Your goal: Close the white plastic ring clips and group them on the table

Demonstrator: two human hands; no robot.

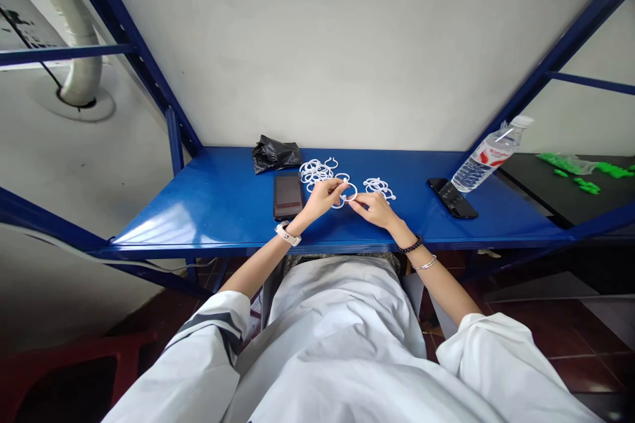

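Observation:
Between my two hands is a white plastic ring [356, 190], held just above the blue table. My left hand [323, 197] pinches it on the left side near a small knob. Fingertips of my right hand [374, 209] grip its lower right edge. Behind my left hand lies a heap of similar white rings [315, 170], some with a small gap and knobbed ends. A smaller pile of white rings [377, 185] sits just beyond my right hand.
A dark tablet [288, 195] lies left of the rings, with a crumpled black plastic bag [276, 153] behind it. At right, a water bottle [489, 157] stands by a black phone [452, 198]. Green pieces [588, 185] lie on a dark surface beyond the blue frame [528, 89].

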